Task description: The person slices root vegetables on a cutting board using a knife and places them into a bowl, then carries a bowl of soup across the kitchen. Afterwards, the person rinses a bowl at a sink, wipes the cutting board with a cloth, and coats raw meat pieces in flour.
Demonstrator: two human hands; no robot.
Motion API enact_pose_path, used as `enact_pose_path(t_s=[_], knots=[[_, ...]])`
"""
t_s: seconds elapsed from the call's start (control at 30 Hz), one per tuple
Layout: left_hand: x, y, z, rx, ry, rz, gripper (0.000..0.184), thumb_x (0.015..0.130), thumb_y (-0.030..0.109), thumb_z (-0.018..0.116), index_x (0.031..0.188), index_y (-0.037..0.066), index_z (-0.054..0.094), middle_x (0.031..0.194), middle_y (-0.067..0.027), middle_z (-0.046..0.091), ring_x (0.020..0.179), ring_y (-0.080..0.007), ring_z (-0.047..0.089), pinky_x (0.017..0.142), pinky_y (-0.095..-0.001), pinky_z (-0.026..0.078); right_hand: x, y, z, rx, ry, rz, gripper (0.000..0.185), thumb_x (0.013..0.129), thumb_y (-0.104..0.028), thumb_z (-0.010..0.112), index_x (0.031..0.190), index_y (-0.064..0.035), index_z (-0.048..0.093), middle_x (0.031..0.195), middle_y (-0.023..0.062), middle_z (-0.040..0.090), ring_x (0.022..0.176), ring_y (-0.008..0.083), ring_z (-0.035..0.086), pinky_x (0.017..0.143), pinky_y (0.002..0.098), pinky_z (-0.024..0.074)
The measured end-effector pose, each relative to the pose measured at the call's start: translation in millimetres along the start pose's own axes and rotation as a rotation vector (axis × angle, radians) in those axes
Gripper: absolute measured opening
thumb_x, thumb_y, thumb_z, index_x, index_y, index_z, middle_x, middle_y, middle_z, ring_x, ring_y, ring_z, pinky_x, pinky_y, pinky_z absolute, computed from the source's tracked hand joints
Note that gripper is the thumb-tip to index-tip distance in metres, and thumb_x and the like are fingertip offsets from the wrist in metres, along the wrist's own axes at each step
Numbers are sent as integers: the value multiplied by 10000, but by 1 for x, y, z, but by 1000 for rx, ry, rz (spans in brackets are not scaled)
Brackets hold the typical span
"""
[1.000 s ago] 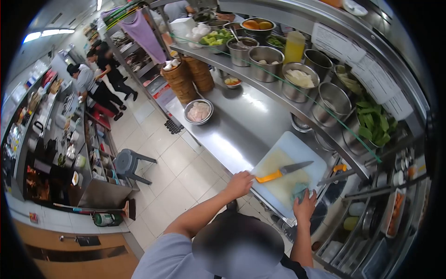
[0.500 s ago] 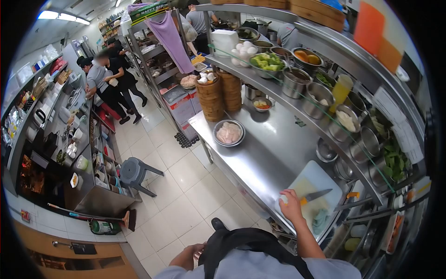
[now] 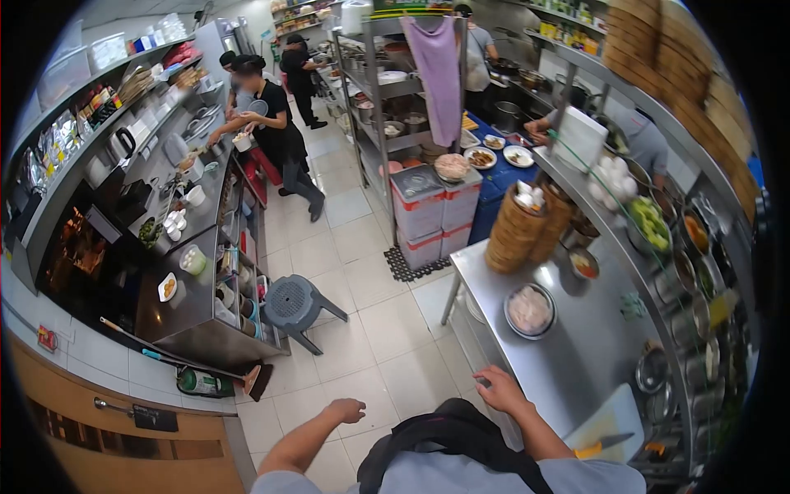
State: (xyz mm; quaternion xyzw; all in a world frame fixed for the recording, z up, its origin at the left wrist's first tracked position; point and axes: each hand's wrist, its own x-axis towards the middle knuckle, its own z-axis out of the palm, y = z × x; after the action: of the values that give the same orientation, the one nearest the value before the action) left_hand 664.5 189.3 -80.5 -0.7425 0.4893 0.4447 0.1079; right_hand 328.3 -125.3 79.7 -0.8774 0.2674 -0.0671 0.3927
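Left hand [image 3: 347,410] on the near left side of the bowl, well apart from it, above the tiled floor; fingers released and loosely curled, nothing visible in them. Right hand [image 3: 500,389] nearer the bowl, just beside the worktop [image 3: 576,362] edge; fingers released and half spread, also without a visible load. Best to lift the right wrist slightly near that metal edge, to avoid a knock. Contact there impossible to tell.

Near right of the bowl: knife with orange handle and dark blade [image 3: 588,450], flat on the pale plastic cutting board [image 3: 594,413]. Handle towards the body, so swing the right forearm and sleeve wide of it.

Round metal bowl of pale pink raw meat [image 3: 529,309] upright on the worktop, beyond the right hand and untouched. For any hold, better two hands under the rim, level, fingers out of the meat.

Beyond the bowl, tall brown bamboo steamers [image 3: 514,239], close enough to catch an elbow. Left of the bowl, grey plastic stool [image 3: 295,300] on the floor; turn with short steps. Farther off, person in black [image 3: 276,115].
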Motion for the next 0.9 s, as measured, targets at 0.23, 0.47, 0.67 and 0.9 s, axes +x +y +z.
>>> enact_pose_path(t_s=[0.23,0.47,0.67,0.9], knots=[[27,-115,-156,-245,222,-46,411,965,357,557,1292,122,640,1181,-153,703,1148,-355,637,981,-445,506,146,23,22,-66,-119,-58,287,874,-217,672,1137,-105,698,1062,159,649,967,330,659,876,425,530],[115,-281,-75,-1120,605,-722,215,958,248,540,900,83,666,756,-79,653,627,-204,642,477,-376,521,400,0,36,-60,-280,-262,314,890,-259,656,1164,-109,691,1067,183,651,948,343,662,872,434,532],[84,-249,-73,-1601,-62,-834,304,938,283,654,1228,196,634,1144,-74,689,999,-240,673,833,-531,521,640,-108,12,-181,-327,-452,335,910,-258,636,1202,-94,660,1125,175,646,1081,366,625,932,450,515],[175,-336,-186,-1770,-37,-820,281,915,288,661,1175,180,651,1041,-56,692,933,-233,670,757,-448,515,849,-78,75,-27,-353,-434,329,913,-271,645,1136,-31,669,939,179,691,876,343,676,801,431,542]])
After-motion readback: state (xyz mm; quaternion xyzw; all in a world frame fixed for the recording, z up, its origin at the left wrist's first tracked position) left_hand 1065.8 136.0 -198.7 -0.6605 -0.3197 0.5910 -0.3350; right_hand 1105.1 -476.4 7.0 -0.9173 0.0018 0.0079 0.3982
